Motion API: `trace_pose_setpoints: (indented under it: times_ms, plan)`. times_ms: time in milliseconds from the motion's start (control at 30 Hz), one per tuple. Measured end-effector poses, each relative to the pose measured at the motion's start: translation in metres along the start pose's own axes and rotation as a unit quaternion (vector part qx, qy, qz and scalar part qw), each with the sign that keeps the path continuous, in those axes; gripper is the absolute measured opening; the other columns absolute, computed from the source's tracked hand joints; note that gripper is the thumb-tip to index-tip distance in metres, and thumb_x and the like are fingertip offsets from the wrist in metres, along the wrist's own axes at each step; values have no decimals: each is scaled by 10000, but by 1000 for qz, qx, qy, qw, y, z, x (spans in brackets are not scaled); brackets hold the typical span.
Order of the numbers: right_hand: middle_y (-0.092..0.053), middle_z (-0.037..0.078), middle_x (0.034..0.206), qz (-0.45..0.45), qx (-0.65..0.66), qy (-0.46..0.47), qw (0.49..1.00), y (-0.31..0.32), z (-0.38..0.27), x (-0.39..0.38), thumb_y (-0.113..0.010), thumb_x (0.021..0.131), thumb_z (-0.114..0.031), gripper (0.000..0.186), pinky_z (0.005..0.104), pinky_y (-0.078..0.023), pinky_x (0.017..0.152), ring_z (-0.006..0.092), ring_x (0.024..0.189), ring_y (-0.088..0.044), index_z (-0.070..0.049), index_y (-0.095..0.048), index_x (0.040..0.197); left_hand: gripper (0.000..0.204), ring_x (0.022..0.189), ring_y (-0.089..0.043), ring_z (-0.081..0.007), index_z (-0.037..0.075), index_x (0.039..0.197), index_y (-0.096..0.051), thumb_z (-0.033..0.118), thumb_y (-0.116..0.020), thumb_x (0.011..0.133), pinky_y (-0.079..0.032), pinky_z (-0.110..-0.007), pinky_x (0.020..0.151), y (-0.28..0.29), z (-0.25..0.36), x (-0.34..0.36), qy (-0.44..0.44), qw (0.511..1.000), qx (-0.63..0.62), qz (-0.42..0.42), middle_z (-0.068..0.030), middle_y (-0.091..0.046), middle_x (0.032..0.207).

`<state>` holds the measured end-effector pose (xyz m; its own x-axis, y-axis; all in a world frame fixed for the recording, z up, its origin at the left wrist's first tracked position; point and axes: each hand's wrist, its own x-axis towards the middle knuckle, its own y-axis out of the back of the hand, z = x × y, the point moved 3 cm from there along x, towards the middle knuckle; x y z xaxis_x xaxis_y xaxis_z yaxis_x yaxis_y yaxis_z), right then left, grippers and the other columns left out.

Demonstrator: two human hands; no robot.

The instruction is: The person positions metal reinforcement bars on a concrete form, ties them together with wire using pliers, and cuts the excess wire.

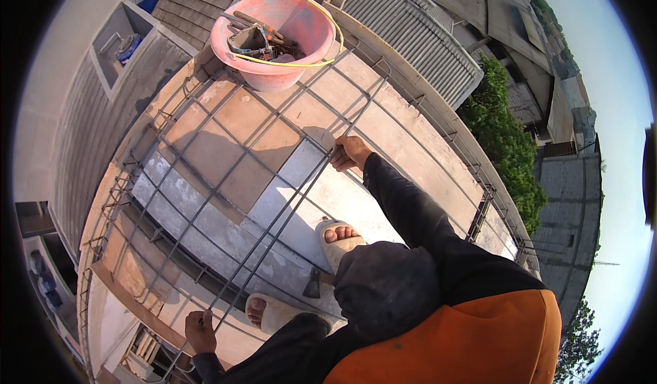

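Two thin steel reinforcing bars (298,191) run close together, slanting across the rebar mesh (211,116) in front of me. My right hand (352,153) reaches forward with its fingers curled round the bars near the middle of the mesh. Down at the lower left, my left hand (200,330) is closed on the near part of a bar. How many bars each hand grips is hard to make out. Between my sandalled feet (337,239) lies a tool with a dark, hatchet-like head (313,285), partly covered by my clothing.
A pink bucket (274,77) of hand tools with a yellow handle stands at the far side. Boards (229,151) lie under the mesh. Rebar cages line the deck's edges. Beyond the right edge (472,172) are a tree (503,138) and lower roofs; a wall rises left.
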<state>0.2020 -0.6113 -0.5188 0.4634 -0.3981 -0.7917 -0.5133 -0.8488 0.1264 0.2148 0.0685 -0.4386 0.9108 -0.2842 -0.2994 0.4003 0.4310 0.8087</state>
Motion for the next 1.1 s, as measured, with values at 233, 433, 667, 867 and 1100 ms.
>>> trace_pose_setpoints:
  times_ms: [233, 433, 667, 867, 1100]
  plan:
    - [-726, 219, 773, 13, 11, 1, 1000, 8, 4, -7, -483, 1035, -324, 451, 422, -661, 585, 290, 608, -730, 80, -675, 979, 252, 719, -505, -288, 26, 842, -598, 210, -727, 957, -412, -429, 670, 80, 42, 11, -64, 989, 87, 97, -106, -499, 756]
    - [-725, 241, 795, -8, 12, -1, 1000, -1, 13, 8, -457, 1041, -297, 454, 441, -665, 587, 326, 632, -735, 102, -666, 980, 268, 722, -494, -336, -3, 870, -582, 232, -645, 981, -398, -455, 680, 147, 35, -8, -22, 982, 150, 114, -146, -452, 777]
    - [-717, 277, 821, -3, 32, 5, 999, -11, 14, 42, -466, 1024, -262, 424, 469, -669, 604, 372, 669, -742, 125, -638, 999, 213, 788, -538, -305, -33, 902, -598, 150, -638, 1004, -438, -429, 750, 173, 22, -35, -39, 977, 152, 146, -145, -528, 820]
    - [-728, 233, 837, -41, 60, 21, 997, -30, 0, 48, -495, 1052, -257, 320, 438, -670, 654, 329, 718, -757, 32, -617, 995, 261, 799, -578, -336, 1, 910, -606, 238, -626, 1018, -456, -456, 757, 186, 3, -77, 14, 974, 149, 169, -148, -571, 853]
    - [-748, 202, 925, -65, 38, 3, 997, -21, -3, 55, -516, 1077, -254, 209, 385, -669, 705, 296, 833, -768, -61, -595, 1062, 242, 770, -581, -337, 34, 857, -651, 239, -724, 964, -468, -427, 723, 204, 31, -80, 2, 966, 158, 203, -121, -605, 809]
